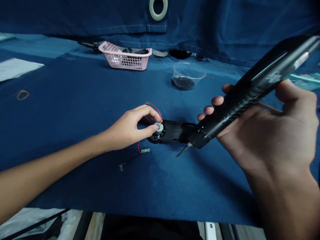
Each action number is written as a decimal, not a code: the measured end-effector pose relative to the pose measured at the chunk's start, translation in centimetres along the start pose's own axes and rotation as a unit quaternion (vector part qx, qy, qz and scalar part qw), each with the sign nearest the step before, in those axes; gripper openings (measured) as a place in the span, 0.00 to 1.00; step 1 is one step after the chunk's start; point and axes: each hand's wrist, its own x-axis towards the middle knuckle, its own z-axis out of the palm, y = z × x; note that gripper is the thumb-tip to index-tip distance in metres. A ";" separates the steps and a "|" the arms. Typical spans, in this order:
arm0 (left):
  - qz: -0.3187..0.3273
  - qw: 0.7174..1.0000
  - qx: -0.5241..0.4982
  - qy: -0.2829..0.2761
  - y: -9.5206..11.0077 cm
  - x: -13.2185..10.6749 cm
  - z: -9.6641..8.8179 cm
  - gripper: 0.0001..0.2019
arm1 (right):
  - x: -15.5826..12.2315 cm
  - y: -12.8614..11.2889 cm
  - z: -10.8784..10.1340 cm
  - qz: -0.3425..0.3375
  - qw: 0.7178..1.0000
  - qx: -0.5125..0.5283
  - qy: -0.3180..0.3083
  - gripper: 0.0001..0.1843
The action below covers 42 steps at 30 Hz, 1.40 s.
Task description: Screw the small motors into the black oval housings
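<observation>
My right hand (270, 133) is wrapped round a black electric screwdriver (240, 96), its bit pointing down and left above the table. With thumb and fingers, my left hand (135, 128) grips a small round silver motor (159, 127) at the left end of a black plastic housing (176, 131). The housing lies flat, and the screwdriver's nose hides its right end. A red wire (157, 108) loops up behind the motor to a small metal piece. In front of my left hand lies a small green circuit board (145, 150) on a red wire. Nearby is a small metal contact (121, 167).
A clear plastic tub (189, 71) of small dark screws stands behind the housing. Farther back sits a pink basket (127, 60) with dark parts. A rubber band (23, 95) and white paper (18, 69) lie at left. A blue curtain (100, 20) hangs across the back.
</observation>
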 end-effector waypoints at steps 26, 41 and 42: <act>-0.036 0.997 0.052 -0.040 0.0 0.0 0.0 0.11 | 0.0 -0.1 -0.1 0.007 1.000 -0.004 -0.007 0.27; -0.012 0.998 0.050 -0.029 0.1 0.0 -0.1 0.10 | -0.2 -0.2 0.1 0.005 1.000 -0.007 0.005 0.26; -0.005 0.998 0.050 -0.027 0.2 0.0 -0.1 0.09 | -0.2 -0.2 0.1 0.002 1.000 -0.005 0.006 0.26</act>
